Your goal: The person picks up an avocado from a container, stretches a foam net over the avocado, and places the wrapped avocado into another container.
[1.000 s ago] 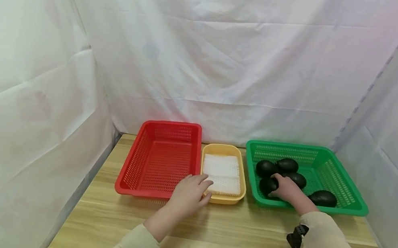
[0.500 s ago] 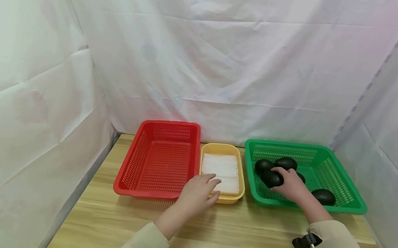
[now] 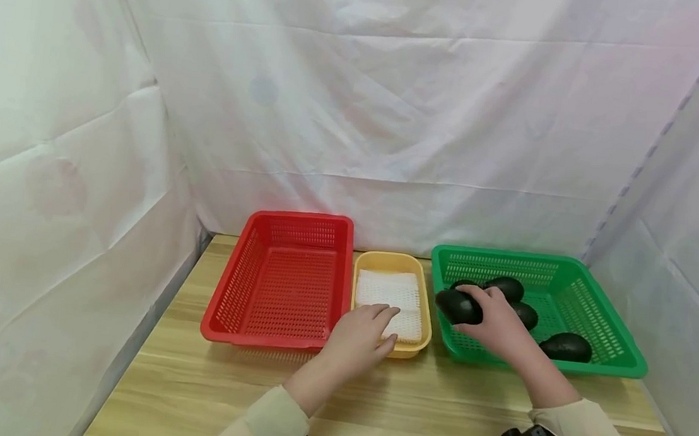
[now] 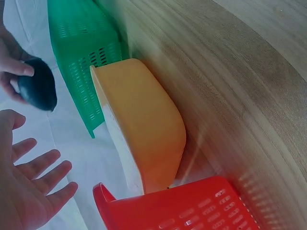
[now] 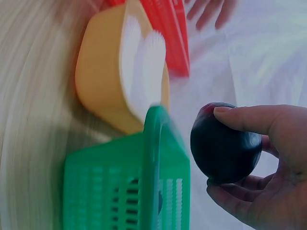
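My right hand (image 3: 498, 322) grips a dark, almost black avocado (image 3: 459, 307) above the left side of the green basket (image 3: 608, 309). In the right wrist view, thumb and fingers of that hand pinch the avocado (image 5: 223, 148) around its sides, clear of the basket rim. Several more dark avocados (image 3: 568, 347) lie in the green basket, some partly hidden behind the hand. My left hand (image 3: 354, 346) hovers by the front left of the yellow tray (image 3: 396, 351), fingers spread and holding nothing. White foam net sleeves (image 3: 388, 289) are stacked in that tray.
A red basket (image 3: 291, 290) with a bare mesh floor stands left of the yellow tray. All three containers rest on a wooden table (image 3: 405, 423). White cloth (image 3: 361, 105) hangs behind and along both sides.
My right hand has lifted the avocado from the green basket and carried it up and to the left. My left hand has shifted slightly right toward the yellow tray.
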Available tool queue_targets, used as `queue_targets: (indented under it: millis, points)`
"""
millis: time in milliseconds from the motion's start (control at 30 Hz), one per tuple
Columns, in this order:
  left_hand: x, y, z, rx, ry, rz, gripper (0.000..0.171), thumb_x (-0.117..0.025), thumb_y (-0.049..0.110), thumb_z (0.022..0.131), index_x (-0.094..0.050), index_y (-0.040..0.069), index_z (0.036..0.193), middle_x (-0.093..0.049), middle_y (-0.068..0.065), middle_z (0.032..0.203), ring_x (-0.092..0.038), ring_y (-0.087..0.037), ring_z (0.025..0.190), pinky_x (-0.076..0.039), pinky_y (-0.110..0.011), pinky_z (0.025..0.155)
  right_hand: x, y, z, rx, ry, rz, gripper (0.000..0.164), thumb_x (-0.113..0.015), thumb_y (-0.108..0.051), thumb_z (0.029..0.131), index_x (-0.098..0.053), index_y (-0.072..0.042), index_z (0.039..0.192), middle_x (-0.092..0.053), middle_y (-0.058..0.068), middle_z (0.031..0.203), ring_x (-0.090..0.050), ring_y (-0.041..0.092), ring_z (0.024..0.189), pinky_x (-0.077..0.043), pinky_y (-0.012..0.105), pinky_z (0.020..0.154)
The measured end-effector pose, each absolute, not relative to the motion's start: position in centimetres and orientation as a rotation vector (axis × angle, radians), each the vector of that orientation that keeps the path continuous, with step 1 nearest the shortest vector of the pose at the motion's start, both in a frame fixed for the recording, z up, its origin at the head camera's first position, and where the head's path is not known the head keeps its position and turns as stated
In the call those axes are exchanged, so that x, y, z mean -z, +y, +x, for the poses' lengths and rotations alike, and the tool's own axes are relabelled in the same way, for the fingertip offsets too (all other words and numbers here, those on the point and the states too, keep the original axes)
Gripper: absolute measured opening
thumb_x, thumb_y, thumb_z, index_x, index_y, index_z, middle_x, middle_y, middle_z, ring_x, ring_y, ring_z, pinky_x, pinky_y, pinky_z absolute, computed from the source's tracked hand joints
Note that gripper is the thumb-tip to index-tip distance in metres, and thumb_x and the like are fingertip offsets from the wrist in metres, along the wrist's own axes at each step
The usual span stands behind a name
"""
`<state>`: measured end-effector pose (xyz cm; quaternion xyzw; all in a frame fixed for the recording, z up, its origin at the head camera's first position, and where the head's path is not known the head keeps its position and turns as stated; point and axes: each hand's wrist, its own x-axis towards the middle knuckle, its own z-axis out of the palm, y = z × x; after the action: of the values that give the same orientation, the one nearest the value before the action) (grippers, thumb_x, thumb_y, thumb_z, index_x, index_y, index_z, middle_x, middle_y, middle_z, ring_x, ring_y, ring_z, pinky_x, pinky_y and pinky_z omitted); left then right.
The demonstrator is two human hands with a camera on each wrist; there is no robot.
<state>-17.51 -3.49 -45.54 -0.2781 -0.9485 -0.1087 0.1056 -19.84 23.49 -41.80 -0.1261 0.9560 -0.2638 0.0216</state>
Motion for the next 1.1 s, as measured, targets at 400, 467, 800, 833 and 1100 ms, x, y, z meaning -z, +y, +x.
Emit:
queue_targets:
  millis: [400,467,800,833,1100]
  points:
    - [45.8,-3.1,-17.5,0.617,-2.883,-0.716,0.056,-0.056,0.043,0.097,-0.046,0.014,0.144,-0.054,-0.006,0.135,-0.051,-0.022,0.123,-0.045,-0.038,0.099,42.1,19.6,-17.8,0.842,2.952,-0.57,0.064,-0.083,-0.015,0.078,-0.054,-0.012,0.134,-0.049,0.016,0.109,-0.058,0.038,0.096,-0.051,0.056,0.076]
    - [45.9,-3.0,-17.5,0.758,-2.899,-0.686,0.055,-0.055,0.043,0.097,-0.047,0.015,0.143,-0.053,-0.006,0.136,-0.05,-0.022,0.124,-0.043,-0.039,0.101,42.3,19.1,-17.6,0.849,2.95,-0.607,0.064,-0.084,-0.013,0.076,-0.055,-0.011,0.133,-0.05,0.015,0.108,-0.058,0.037,0.097,-0.051,0.055,0.077]
    - [46.4,-2.9,-16.8,1.515,-2.858,-0.59,0.046,-0.06,0.032,0.098,-0.053,0.015,0.139,-0.057,-0.004,0.132,-0.06,-0.015,0.102,-0.05,-0.032,0.087,43.8,17.8,-16.8,0.927,2.893,-0.722,0.065,-0.087,-0.01,0.072,-0.058,-0.014,0.13,-0.053,0.009,0.11,-0.058,0.032,0.101,-0.051,0.053,0.084]
    - [46.6,-3.0,-16.7,1.585,-2.842,-0.58,0.045,-0.061,0.031,0.097,-0.053,0.015,0.139,-0.057,-0.004,0.131,-0.06,-0.014,0.098,-0.051,-0.031,0.084,44.0,17.7,-16.6,0.935,2.88,-0.748,0.065,-0.087,-0.009,0.071,-0.058,-0.015,0.129,-0.053,0.008,0.11,-0.058,0.032,0.101,-0.051,0.052,0.084]
    - [48.2,-3.4,-15.7,1.912,-2.758,-0.482,0.043,-0.065,0.025,0.094,-0.057,0.013,0.134,-0.058,-0.005,0.123,-0.057,-0.014,0.088,-0.049,-0.03,0.077,45.5,17.8,-16.0,1.0,2.779,-0.818,0.065,-0.086,-0.008,0.071,-0.057,-0.018,0.129,-0.053,0.002,0.116,-0.057,0.026,0.106,-0.051,0.045,0.084]
